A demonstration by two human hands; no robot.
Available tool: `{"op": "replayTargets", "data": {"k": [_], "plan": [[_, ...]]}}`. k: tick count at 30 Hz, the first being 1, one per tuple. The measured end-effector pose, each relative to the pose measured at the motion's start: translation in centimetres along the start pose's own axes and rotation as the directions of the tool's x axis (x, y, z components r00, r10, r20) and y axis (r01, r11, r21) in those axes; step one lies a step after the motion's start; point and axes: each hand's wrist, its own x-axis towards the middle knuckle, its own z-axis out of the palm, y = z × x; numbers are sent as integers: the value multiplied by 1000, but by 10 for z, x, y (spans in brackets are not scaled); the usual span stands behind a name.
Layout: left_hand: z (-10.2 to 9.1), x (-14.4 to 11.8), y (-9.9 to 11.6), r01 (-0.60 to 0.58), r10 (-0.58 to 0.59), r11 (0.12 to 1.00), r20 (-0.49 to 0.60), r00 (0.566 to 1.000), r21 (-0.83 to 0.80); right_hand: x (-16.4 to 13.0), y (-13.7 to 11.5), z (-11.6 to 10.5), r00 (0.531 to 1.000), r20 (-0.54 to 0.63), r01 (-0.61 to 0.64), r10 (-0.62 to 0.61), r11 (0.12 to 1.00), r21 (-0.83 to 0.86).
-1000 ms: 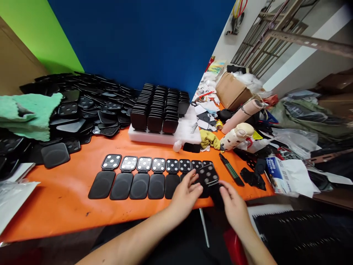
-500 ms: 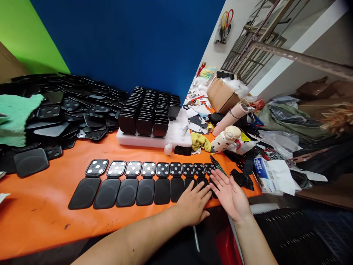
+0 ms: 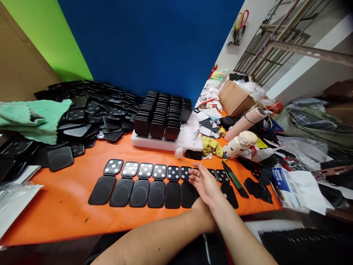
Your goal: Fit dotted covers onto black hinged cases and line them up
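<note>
Dozens of black case shells (image 3: 91, 114) lie heaped at the back-left of the orange table (image 3: 68, 217), w/ a green cloth (image 3: 33, 117) draped on the heap's left edge. At center-back, a white foam tray (image 3: 190, 141) carries tight stacks of shut cases (image 3: 162, 117).

Nearer you, a row of open cases (image 3: 154, 184) runs left to right along the table front. Each one has its dotted lid toward the wall and its plain half toward you, and neighbours touch or nearly touch.

Your right hand (image 3: 205, 184) hangs just above the row's right part, fingers spread wide, palm half turned, holding nothing. Your left arm (image 3: 165, 235) runs in beneath the right wrist. The left hand is hidden there, so can't tell if it's spread or closed.

The end case (image 3: 228, 193) lies flat at the far right, just beside a black pen-like tool (image 3: 234, 180) and apart from your fingers. A small white bottle (image 3: 178, 152) stands by the tray's front edge.

Judging by the layout, the step in hand is lining up cases. Any next move calls for uncrossing the arms first and lifting clear w/o nudging the row.
</note>
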Motion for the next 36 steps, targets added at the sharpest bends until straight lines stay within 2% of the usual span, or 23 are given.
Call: {"op": "replayTargets", "data": {"k": [3, 6, 9, 12, 14, 16, 19, 21, 24, 26, 28, 30, 32, 36], "plan": [[2, -3, -3, -98, 98, 995, -28, 995, -23, 29, 8, 35, 993, 51, -111, 110, 994, 16], [6, -3, -5, -128, 124, 989, -60, 990, -73, 55, 15, 59, 982, 68, -179, 177, 983, 31], [7, -3, -6, -98, 87, 982, -79, 993, -159, 71, 22, 71, 983, 45, -179, 177, 983, 42], [4, -2, -5, -87, 77, 982, -65, 995, -166, 67, 20, 68, 993, 21, -116, 115, 993, 37], [0, -1, -4, -105, 97, 986, -68, 993, -130, 56, 10, 54, 999, 2, -35, 35, 999, 23], [-2, 0, -3, -99, 91, 991, -85, 992, -91, 43, -9, 29, 996, -45, 76, -76, 997, 2], [-6, 2, -2, -43, 37, 996, -70, 997, -83, 28, -44, -21, 946, -181, 260, -267, 964, -62], [-9, 2, -2, -31, 28, 996, -34, 999, -89, 25, -62, -57, 871, -289, 372, -398, 917, -140], [-11, 1, -2, -21, 22, 996, 1, 1000, -85, 28, -73, -98, 689, -414, 507, -595, 804, -311], [-12, 1, -2, -21, 21, 996, 10, 1000, -83, 33, -72, -114, 571, -441, 536, -692, 722, -438], [-11, 2, -3, -21, 22, 996, 11, 1000, -85, 39, -67, -123, 502, -430, 521, -750, 660, -541], [-10, 2, -3, -20, 21, 996, 9, 1000, -87, 45, -62, -127, 473, -407, 493, -782, 617, -613], [-9, 2, -3, -19, 20, 996, 6, 1000, -90, 48, -59, -130, 463, -383, 467, -800, 587, -661], [-10, 2, 0, -10, 10, 995, -2, 1000, -99, 43, -57, -133, 487, -342, 432, -803, 562, -705]]}}
